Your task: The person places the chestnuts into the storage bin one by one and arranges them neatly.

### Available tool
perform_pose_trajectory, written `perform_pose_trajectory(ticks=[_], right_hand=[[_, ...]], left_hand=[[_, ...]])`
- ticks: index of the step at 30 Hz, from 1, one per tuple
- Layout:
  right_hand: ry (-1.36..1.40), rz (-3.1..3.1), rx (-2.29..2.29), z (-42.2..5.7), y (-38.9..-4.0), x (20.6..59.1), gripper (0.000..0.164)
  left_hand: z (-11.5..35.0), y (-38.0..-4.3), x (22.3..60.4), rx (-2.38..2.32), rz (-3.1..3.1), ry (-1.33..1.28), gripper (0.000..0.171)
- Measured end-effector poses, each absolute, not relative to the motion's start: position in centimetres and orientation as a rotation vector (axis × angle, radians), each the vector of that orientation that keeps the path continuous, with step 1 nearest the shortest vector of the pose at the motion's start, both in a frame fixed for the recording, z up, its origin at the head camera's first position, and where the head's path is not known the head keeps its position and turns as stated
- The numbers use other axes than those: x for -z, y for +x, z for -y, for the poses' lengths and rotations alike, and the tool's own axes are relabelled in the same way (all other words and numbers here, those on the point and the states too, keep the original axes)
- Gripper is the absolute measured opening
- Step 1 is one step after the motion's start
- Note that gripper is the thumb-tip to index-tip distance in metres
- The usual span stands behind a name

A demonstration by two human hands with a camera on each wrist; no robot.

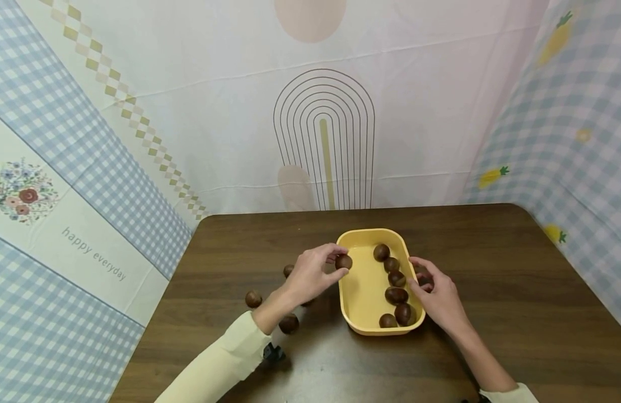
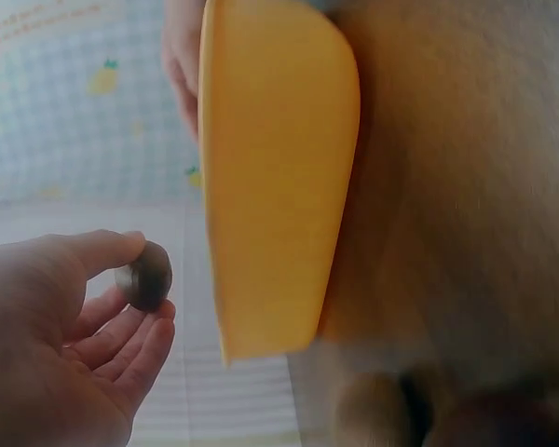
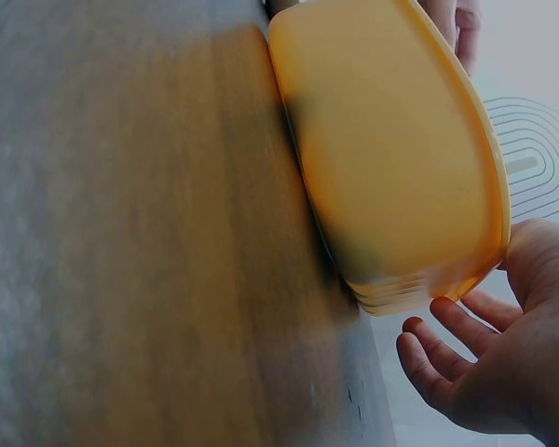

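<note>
My left hand [image 1: 310, 272] pinches a brown chestnut [image 1: 343, 262] between thumb and fingertips, at the left rim of a yellow plastic container [image 1: 363, 291]. In the left wrist view the pinched chestnut [image 2: 149, 277] shows beside the container's outer wall [image 2: 270, 186]. My right hand [image 1: 439, 296] holds the container's right rim, thumb over the edge and fingers along the outside. From the right wrist, the lower fingers [image 3: 429, 358] spread loosely below the wall. Several chestnuts [image 1: 396, 295] lie in a row along the container's right side.
Left of the container, more chestnuts [image 1: 289, 323] lie loose on the dark wooden table [image 1: 229, 246], some partly behind the left arm. A patterned cloth [image 1: 229, 140] hangs behind the table's far edge, with checked cloth [image 1: 577, 184] at the right.
</note>
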State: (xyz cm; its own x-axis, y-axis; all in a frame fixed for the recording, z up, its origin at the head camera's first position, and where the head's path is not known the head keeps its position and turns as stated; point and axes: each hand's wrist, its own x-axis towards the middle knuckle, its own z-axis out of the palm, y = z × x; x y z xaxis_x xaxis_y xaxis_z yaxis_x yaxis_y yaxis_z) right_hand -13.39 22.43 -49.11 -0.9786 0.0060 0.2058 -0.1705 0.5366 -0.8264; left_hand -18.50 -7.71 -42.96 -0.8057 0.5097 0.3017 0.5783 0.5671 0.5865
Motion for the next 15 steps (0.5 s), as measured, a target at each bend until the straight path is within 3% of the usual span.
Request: perform_pose_trajectory(ticks=[15], right_hand=[[0.151, 2.565, -1.411, -22.3, -13.3, 49.3, 0.046]], left_hand=[[3.6, -17.2, 44.6, 0.781, 2.786, -1.082, 0.035]])
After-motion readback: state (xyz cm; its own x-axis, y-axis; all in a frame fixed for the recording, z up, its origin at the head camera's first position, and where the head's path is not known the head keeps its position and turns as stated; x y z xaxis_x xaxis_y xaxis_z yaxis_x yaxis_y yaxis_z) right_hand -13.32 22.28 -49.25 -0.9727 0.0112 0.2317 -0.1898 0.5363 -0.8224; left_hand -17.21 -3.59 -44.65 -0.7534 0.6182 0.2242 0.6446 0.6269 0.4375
